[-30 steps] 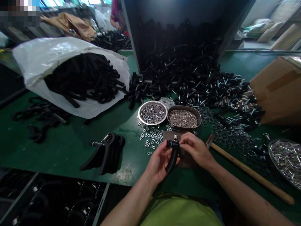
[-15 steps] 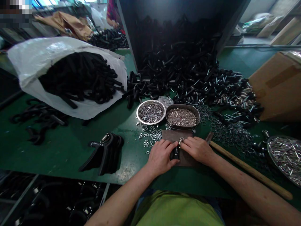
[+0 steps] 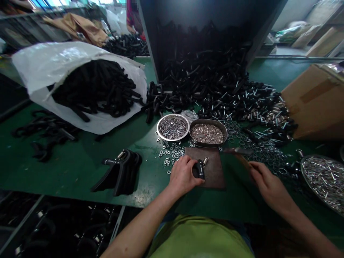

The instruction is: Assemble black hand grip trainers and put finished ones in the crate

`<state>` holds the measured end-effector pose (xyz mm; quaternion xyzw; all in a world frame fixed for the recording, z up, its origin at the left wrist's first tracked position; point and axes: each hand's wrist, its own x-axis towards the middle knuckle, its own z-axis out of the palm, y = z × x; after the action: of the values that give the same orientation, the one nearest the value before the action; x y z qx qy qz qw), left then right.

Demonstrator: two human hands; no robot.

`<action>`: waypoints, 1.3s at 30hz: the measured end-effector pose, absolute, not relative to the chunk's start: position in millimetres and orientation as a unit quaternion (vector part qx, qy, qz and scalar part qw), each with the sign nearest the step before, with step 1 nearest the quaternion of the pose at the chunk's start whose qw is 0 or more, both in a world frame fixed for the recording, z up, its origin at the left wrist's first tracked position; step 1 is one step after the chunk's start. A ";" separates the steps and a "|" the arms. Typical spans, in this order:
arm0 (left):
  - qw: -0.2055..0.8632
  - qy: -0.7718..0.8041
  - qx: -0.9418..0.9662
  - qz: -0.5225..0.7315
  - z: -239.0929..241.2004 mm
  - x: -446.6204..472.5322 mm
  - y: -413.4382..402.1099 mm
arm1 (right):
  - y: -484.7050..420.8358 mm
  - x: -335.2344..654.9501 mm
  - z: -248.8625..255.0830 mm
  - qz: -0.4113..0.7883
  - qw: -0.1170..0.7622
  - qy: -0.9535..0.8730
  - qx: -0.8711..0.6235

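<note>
My left hand is closed around a black handle with a small metal spring at its top, pressing it onto a dark brown pad on the green table. My right hand is wrapped round the wooden shaft of a hammer, which is blurred by motion and raised to the right of the pad. Two metal dishes lie just beyond the pad: a round dish of washers and an oval dish of small shiny parts.
Loose washers lie scattered left of the pad. A stack of assembled black grips is at the left, a white bag of black handles behind it. A heap of black handles, a cardboard box and a metal tray stand right.
My right hand has left the handle and taken up the hammer, lifting it off the table. My left hand stays on the handle, holding it down on the pad.
</note>
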<state>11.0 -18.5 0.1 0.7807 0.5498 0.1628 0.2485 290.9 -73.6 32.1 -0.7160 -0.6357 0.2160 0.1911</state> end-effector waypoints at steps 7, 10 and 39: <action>0.245 0.552 0.782 0.154 5.2 12.5 -19.0 | -61.7 232.6 54.1 0.182 0.243 -0.768 -0.564; 0.246 0.553 0.781 0.157 3.7 12.4 -19.2 | -56.6 230.0 55.0 0.215 0.188 -0.769 -0.572; 0.347 0.478 0.766 0.254 41.0 -33.8 26.7 | -28.7 201.4 1.4 0.168 0.211 -0.765 -0.586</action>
<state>-33.8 26.7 41.0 0.7662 0.4778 0.2541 0.3466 201.4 -28.7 1.4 -0.5856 -0.7646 0.1676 0.2106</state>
